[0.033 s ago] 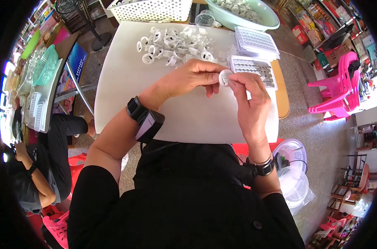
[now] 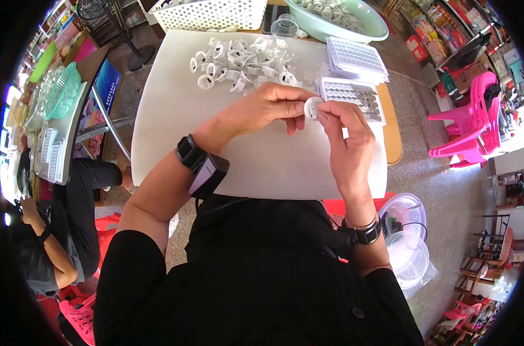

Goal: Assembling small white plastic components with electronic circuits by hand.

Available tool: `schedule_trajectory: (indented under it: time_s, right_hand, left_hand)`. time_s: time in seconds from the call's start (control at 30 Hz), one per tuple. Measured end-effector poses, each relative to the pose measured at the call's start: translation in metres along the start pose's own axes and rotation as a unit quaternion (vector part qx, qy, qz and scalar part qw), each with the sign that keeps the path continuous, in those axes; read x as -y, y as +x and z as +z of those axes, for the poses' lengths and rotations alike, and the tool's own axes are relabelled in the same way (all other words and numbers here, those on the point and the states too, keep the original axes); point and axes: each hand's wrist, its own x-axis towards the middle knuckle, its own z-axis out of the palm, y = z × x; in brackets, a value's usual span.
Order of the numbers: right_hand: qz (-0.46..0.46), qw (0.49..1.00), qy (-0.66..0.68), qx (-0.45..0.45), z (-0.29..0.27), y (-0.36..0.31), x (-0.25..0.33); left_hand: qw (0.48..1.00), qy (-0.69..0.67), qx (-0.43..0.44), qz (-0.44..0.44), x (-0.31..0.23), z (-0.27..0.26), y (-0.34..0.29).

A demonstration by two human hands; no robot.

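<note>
Above the table, my left hand [image 2: 276,108] is closed, pinching a round white plastic piece [image 2: 312,108] between thumb and fingers. A thin dark slot or line shows on its face. My right hand [image 2: 351,127] comes from the other side, its thumb and forefinger pinched at the piece's right edge. Anything small between those fingertips is hidden. Beyond my hands lies a loose heap of similar white plastic pieces [image 2: 239,62], some with dark slots. Close behind my right hand sits a white tray [image 2: 329,86] with rows of round pockets, partly filled with small greyish round parts [image 2: 367,99].
Stacked white trays [image 2: 357,57], a perforated white basket [image 2: 210,16], a clear cup [image 2: 284,26] and a pale green basin [image 2: 368,36] of white parts line the table's far side. Pink chairs [image 2: 475,124] stand right. At left, another person [image 2: 60,242] sits by a side table.
</note>
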Motion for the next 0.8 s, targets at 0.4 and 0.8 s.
schedule_trajectory:
  time_s: [0.4, 0.8]
  right_hand:
    - [0.039, 0.998, -0.003, -0.041, 0.01, -0.004, -0.007]
    - [0.229, 0.96, 0.16, 0.002, 0.018, -0.001, -0.001]
  left_hand:
    - [0.995, 0.021, -0.099, -0.014, -0.008, 0.011, 0.002]
    - [0.989, 0.082, -0.126, 0.005, -0.003, 0.015, 0.004]
